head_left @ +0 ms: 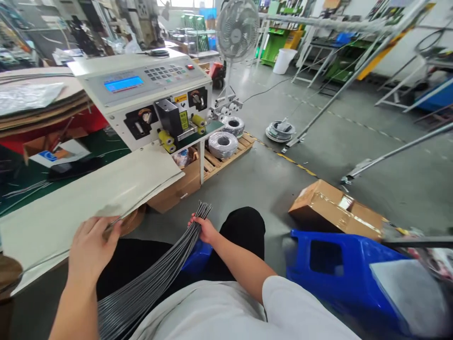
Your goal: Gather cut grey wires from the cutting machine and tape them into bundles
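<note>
A thick bundle of grey cables (pixel 152 278) lies across my lap, and my right hand (pixel 203 226) is wrapped round it near its upper end. The cable tips stick up just past my fingers. On the left, my left hand (pixel 94 241) pinches a single grey cable (pixel 141 200) at the front edge of the cream sloping board (pixel 88 189). That cable runs along the board's edge to both sides of my fingers. Behind the board stands a white machine (pixel 123 111) with a lit blue display, a keypad and yellow rollers.
A blue plastic chair (pixel 354 264) and a cardboard box (pixel 336 208) are at my right. Wrapped cable coils (pixel 222 144) sit on a wooden pallet (pixel 235 156) beyond the machine, near a fan (pixel 238 30). Metal poles (pixel 318 113) slant down to the floor.
</note>
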### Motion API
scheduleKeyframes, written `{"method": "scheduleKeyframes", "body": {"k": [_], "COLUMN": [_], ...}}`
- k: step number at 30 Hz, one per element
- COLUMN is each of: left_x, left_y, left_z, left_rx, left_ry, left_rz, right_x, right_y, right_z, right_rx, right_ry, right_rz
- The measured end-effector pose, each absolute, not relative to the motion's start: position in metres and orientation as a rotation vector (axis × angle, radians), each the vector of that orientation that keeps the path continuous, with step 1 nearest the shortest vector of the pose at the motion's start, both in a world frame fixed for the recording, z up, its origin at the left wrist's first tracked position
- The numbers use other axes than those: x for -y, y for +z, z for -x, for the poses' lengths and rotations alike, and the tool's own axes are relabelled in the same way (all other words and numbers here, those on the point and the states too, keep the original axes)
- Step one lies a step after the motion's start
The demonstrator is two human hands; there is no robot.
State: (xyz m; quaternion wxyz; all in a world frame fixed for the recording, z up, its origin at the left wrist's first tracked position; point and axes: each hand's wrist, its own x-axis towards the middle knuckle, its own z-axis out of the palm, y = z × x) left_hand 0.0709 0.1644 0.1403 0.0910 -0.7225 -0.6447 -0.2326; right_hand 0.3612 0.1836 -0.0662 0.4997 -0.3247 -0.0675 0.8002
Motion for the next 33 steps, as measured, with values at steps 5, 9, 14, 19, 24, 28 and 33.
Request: {"method": "scheduleKeyframes", "body": {"k": [5,9,14,19,24,28,33], "left_x": [-0.119,-0.086,-0.065,-0.065,-0.069,-0.077,-0.085], "left_y": [0.113,0.064,0.03,0.026,0.016,0.012,0.02], "left_z": [-0.097,-0.134,-0.167,-0.174,-0.169,-0.167,-0.168], "left_rx": [1.84,1.937,2.203,2.277,2.268,2.215,2.184], "left_ry": [-0.657,-0.444,-0.226,-0.255,-0.289,-0.279,-0.272], "left_rz": [2.21,2.503,2.614,2.65,2.662,2.6,2.546], "right_x": [-0.184,-0.184,-0.182,-0.183,-0.184,-0.186,-0.185], "right_y": [-0.066,-0.065,-0.063,-0.066,-0.068,-0.067,-0.065], "right_z": [-0.361,-0.359,-0.36,-0.363,-0.362,-0.363,-0.363], "right_rx": [0.203,0.217,0.183,0.185,0.18,0.159,0.167], "right_ry": [1.919,1.908,1.918,1.936,1.936,1.937,1.922], "right_rz": [0.803,0.787,0.804,0.798,0.779,0.802,0.821]}}
